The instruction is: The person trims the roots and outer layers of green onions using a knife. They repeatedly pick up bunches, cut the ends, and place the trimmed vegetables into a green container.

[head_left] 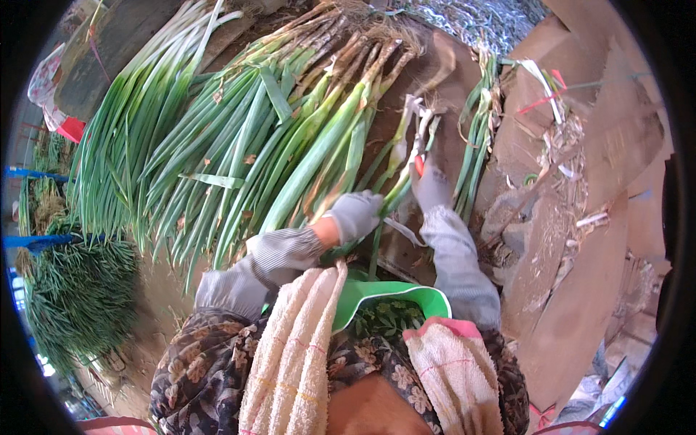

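Note:
My left hand (353,215), in a grey glove, grips a green onion (401,186) by its green leaves. The onion's pale stem and root end point away from me. My right hand (433,187), also gloved, is at the stem with a small red object (419,165) at its fingers; what it is cannot be made out. Beside the held stem lies another onion with a whitish stem (399,144). A large pile of untrimmed green onions (293,125), roots at the far end, spreads to the left of my hands.
Cleaner green onions with white stems (147,76) lie at far left. A thin bunch (477,141) lies right of my hand. Peelings litter the right side (565,157). Tied green bundles (81,293) stand at lower left. A towel (293,348) hangs from my neck.

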The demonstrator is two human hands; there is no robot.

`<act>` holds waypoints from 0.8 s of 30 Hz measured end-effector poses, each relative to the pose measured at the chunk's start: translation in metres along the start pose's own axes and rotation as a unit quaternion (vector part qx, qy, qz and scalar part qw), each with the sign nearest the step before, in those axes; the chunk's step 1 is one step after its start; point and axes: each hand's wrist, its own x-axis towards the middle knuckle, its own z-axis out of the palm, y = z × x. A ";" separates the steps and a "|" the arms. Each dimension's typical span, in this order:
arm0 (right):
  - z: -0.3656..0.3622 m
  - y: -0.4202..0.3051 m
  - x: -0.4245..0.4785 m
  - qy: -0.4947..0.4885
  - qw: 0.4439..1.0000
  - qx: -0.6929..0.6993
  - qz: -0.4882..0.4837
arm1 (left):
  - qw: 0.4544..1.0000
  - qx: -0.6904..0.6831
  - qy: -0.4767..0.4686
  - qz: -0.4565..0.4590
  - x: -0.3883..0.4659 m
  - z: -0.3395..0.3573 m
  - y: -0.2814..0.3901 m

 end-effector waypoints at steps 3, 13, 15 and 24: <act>0.003 -0.017 -0.011 -0.007 1.000 0.011 -0.024 | 0.980 0.021 0.200 0.002 0.038 -0.059 -0.005; 0.013 -0.080 0.026 -0.080 0.994 -0.013 -0.072 | 0.982 0.150 0.057 -0.097 0.096 -0.062 -0.067; 0.009 -0.086 0.034 -0.105 0.992 -0.036 -0.052 | 0.986 0.137 0.062 -0.071 0.093 -0.065 -0.072; 0.048 -0.074 0.152 -0.023 0.995 -0.074 -0.059 | 0.994 0.018 0.110 -0.004 0.112 -0.067 -0.124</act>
